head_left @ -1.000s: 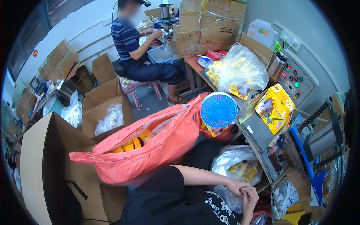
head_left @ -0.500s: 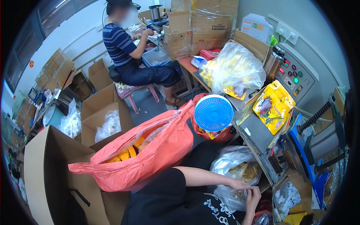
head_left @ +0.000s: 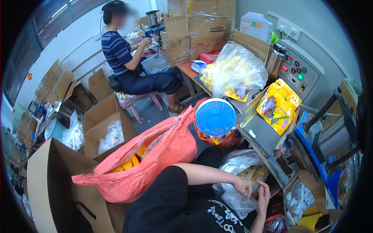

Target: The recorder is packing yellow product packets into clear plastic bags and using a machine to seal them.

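Note:
A clear plastic bag [head_left: 244, 207] rests on my lap by the workbench, with yellowish contents showing through its upper part. My left hand [head_left: 244, 187] reaches across with fingers curled down and closed at the bag's gathered film. Just to its right is my right hand [head_left: 264, 194], raised beside the bag with its fingers bent and apart and nothing visible in them. A narrow gap separates the two hands. Left of my arm, a large red woven sack [head_left: 167, 149] lies open with orange-yellow pieces inside.
A blue round basket [head_left: 215, 118] sits over a red bag. Yellow printed pouches [head_left: 278, 106] lie on the bench beside a press machine [head_left: 330, 136] and a control box [head_left: 301, 73]. Open cardboard boxes [head_left: 39, 182] stand at left. A co-worker [head_left: 120, 58] sits working at the far table.
My hands, earlier touching at the fingertips over the bag, have come apart. The left has shifted slightly up and left; the right is higher. The whole view has shifted a little.

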Motion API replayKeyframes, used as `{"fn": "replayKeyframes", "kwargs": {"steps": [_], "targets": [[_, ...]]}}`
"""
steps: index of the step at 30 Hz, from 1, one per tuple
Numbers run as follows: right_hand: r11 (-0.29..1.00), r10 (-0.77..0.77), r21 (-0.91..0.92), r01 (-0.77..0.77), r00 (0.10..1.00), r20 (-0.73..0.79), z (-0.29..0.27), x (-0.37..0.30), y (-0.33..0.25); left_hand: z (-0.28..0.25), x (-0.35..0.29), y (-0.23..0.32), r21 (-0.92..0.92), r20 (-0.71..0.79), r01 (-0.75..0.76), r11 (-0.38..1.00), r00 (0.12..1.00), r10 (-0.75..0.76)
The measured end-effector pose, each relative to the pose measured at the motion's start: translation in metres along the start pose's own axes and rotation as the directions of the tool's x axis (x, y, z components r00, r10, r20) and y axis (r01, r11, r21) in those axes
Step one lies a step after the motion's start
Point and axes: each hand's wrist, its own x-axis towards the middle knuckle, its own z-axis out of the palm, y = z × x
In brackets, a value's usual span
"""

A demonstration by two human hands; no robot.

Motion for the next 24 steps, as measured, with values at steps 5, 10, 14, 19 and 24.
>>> {"fn": "replayKeyframes", "kwargs": {"steps": [5,10,14,19,24], "targets": [[0.964,0.238,0.032,-0.264,0.911,0.338,-0.022,0.021,0.079,0.011,0.001,-0.005,0.477,-0.303,0.06,0.877,0.948,0.1],[0.971,0.223,0.048,-0.234,0.96,0.171,-0.036,0.033,0.088,0.035,0.015,-0.02,0.44,-0.79,0.115,0.891,0.521,0.323],[0.917,-0.071,-0.399,0.026,0.993,-0.097,-0.029,0.026,0.061,0.023,0.013,-0.013,0.448,-0.802,0.099,0.888,0.484,0.351],[0.519,-0.281,-0.838,0.169,0.96,0.02,-0.026,0.01,0.069,-0.007,-0.006,-0.022,0.464,-0.807,0.285,0.839,0.527,0.267],[0.82,-0.062,-0.572,-0.034,0.987,-0.148,-0.034,0.013,0.053,-0.012,0.014,-0.04,-0.33,-0.761,-0.306,0.893,0.647,-0.06]]}}
